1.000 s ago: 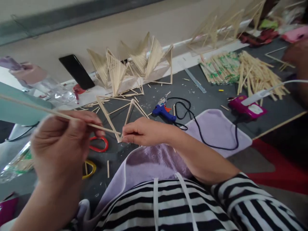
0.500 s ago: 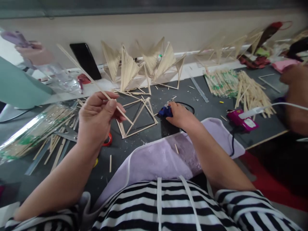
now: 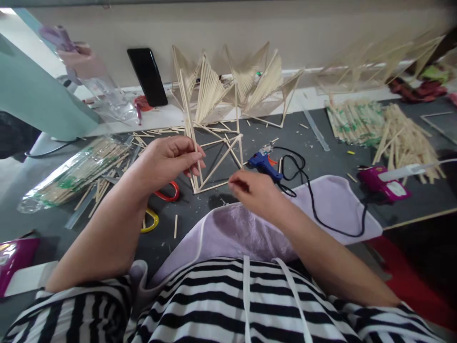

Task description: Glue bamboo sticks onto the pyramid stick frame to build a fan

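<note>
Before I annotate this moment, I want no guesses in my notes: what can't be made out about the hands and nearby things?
All in the head view:
Whether the right hand holds anything: its curled fingers hide its grasp.
Whether the stick in the left hand touches the wooden frame: overlapping sticks merge.
What adjoins the yellow handle: the left forearm covers it.
The magenta box's label print: too small.
The mint-green object's full shape: left edge cuts it.

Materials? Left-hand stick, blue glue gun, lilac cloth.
Stick: likely bamboo or wood; pale tan, looks bare and matte.
Glue gun: body probably plastic, moulded-looking solid blue; gloss unclear.
Lilac cloth: soft fabric, perhaps plush; rounded folds, patchy sheen, pale edging.
</note>
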Demonstrator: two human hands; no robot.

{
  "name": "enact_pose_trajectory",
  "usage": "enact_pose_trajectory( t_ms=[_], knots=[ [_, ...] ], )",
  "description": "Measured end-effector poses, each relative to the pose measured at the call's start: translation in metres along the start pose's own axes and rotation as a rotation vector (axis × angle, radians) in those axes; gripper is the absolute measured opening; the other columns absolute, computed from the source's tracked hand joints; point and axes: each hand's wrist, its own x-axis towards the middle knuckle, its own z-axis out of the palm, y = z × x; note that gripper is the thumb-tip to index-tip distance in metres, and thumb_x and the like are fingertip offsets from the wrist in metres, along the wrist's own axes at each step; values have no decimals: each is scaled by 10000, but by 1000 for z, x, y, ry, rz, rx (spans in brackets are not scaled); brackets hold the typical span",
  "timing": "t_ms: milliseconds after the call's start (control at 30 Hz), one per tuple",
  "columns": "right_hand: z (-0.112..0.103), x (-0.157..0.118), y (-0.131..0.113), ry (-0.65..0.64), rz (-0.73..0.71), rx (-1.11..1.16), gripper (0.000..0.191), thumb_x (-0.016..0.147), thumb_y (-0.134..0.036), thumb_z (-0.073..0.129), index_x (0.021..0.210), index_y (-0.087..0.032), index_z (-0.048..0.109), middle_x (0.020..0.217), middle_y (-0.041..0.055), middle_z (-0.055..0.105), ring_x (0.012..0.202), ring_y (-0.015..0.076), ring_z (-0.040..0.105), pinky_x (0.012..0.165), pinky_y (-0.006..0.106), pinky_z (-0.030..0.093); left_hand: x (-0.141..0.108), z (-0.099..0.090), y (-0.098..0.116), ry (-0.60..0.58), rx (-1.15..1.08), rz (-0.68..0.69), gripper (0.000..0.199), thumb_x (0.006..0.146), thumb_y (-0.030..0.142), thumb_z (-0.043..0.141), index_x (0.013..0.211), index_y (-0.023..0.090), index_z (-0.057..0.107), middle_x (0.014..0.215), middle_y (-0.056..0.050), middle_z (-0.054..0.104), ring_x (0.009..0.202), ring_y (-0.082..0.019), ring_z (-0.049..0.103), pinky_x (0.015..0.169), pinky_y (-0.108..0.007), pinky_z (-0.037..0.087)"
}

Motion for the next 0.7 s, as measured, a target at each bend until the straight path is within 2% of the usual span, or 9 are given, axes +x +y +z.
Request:
enact_pose_trajectory(
  t_ms=[67, 167, 300, 400, 467, 533, 600, 700],
  knots=[
    [14, 0, -14, -12, -44, 98, 144, 872, -236, 513, 839, -194, 646, 725, 1, 651, 639, 121, 550, 626, 245, 394, -4, -3, 5, -39, 27, -39, 175, 782, 302, 697, 714, 142, 685, 657, -62, 692, 537, -143, 639, 508, -240, 523],
    [16, 6, -30, 97, -37, 236, 147, 884, -283, 531, 834, -197, 639, 681, -12, 615, 618, 115, 529, 597, 244, 382, -10, -6, 12, -113, 84, -83, 144, 794, 296, 672, 751, 158, 673, 632, -33, 687, 533, -138, 638, 505, -232, 525],
    [-7, 18, -46, 250, -40, 480, 211, 888, -391, 577, 1016, -225, 599, 688, -26, 579, 564, 107, 491, 525, 243, 374, -18, -3, 19, -241, 191, -103, 122, 819, 282, 628, 764, 177, 654, 601, 12, 662, 526, -117, 625, 476, -191, 484],
    [-25, 28, -59, 207, -119, 657, 292, 855, -408, 645, 1079, -234, 577, 684, -37, 555, 520, 87, 447, 458, 231, 345, -21, 4, 21, -298, 251, -62, 148, 825, 273, 610, 714, 181, 644, 592, 35, 639, 524, -102, 613, 486, -182, 466],
    [-36, 35, -67, 141, -188, 697, 244, 852, -415, 655, 973, -207, 618, 667, -33, 550, 492, 68, 424, 417, 224, 323, -21, 8, 20, -316, 283, -28, 151, 823, 261, 607, 702, 183, 654, 584, 43, 628, 524, -100, 612, 505, -187, 468],
    [-49, 42, -70, 89, -238, 675, 237, 866, -414, 641, 845, -177, 643, 634, -30, 552, 446, 52, 411, 373, 225, 298, -19, 10, 16, -280, 232, -14, 106, 812, 262, 625, 764, 184, 680, 599, 39, 636, 519, -106, 615, 505, -199, 473],
    [-68, 53, -65, 111, -275, 640, 236, 876, -377, 637, 787, -161, 665, 605, -27, 564, 422, 54, 434, 351, 233, 293, -16, 7, 12, -164, 125, -4, 136, 802, 282, 654, 883, 180, 692, 678, 16, 673, 531, -115, 624, 509, -220, 491],
    [-96, 77, -41, 279, -335, 652, 170, 855, -299, 661, 750, -174, 707, 647, -11, 615, 522, 72, 529, 423, 251, 346, -10, -9, 6, 58, 4, 53, 222, 807, 315, 668, 986, 184, 681, 778, -10, 697, 532, -110, 619, 511, -245, 503]
  ],
)
